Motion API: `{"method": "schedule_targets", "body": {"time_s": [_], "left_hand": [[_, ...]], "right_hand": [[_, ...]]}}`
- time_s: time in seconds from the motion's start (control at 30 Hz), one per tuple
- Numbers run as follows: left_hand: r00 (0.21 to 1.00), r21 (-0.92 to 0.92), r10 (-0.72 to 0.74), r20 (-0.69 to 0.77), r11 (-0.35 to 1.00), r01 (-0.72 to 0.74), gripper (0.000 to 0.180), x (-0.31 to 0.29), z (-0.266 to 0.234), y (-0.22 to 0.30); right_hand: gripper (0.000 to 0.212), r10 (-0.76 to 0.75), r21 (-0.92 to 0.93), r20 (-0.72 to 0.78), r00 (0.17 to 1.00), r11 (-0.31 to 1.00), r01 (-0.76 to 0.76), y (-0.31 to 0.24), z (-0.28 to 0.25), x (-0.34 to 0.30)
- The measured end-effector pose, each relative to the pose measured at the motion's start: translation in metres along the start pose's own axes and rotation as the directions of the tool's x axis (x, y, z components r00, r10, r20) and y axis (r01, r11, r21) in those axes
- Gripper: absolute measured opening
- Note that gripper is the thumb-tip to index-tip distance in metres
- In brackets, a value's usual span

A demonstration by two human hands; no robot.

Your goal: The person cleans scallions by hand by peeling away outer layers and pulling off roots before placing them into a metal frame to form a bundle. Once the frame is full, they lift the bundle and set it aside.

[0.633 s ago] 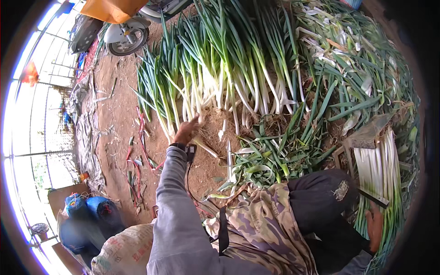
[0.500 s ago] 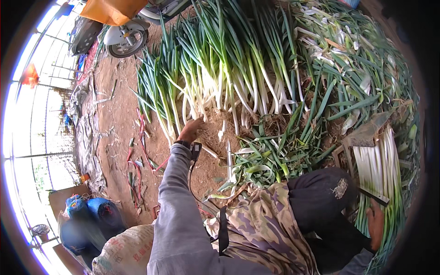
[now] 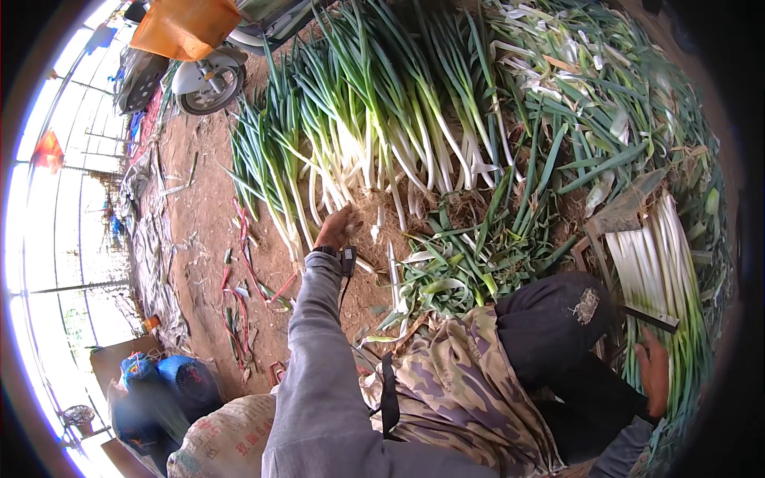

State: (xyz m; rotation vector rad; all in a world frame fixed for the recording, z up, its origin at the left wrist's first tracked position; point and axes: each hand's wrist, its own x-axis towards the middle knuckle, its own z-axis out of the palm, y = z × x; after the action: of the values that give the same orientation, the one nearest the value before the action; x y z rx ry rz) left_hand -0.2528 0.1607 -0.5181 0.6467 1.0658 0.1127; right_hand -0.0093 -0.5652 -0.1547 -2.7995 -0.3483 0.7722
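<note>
One left hand [image 3: 337, 229] touches the leeks' [image 3: 374, 151] white ends.

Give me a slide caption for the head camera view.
Left hand reaches into a pile of leeks on dirt; right hand rests by trimmed stalks.

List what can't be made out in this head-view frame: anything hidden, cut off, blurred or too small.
- Left hand: fingertips buried among the green onions; whether the grip has closed on a stalk cannot be told.
- Right hand: near the rim, beside a dark tool; contact is unclear and fisheye distortion blurs it.
- Scooter: cut off by the top edge.
- Blue items lower left: blurred at the rim.
</note>
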Motion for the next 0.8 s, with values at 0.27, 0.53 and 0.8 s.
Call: {"method": "schedule_targets", "body": {"time_s": [0.27, 0.53, 0.8], "left_hand": [[0.990, 0.079, 0.101, -0.095, 0.992, -0.094, 0.027, -0.003, -0.005, 0.020], [0.959, -0.359, 0.099, 0.264, 0.933, 0.002, 0.031, -0.073, 0.158, -0.013], [0.746, -0.528, 0.164, 0.645, 0.801, 0.281, 0.028, -0.241, 0.378, -0.036]], "right_hand": [[0.045, 0.010, 0.032, 0.017, 1.000, 0.999, -0.011, -0.002, 0.006, 0.004], [0.043, -0.032, 0.002, 0.005, 0.999, 0.999, 0.032, -0.037, -0.028, 0.009], [0.044, -0.489, 0.119, -0.096, 0.867, 0.859, 0.497, -0.168, -0.054, 0.062]]}}
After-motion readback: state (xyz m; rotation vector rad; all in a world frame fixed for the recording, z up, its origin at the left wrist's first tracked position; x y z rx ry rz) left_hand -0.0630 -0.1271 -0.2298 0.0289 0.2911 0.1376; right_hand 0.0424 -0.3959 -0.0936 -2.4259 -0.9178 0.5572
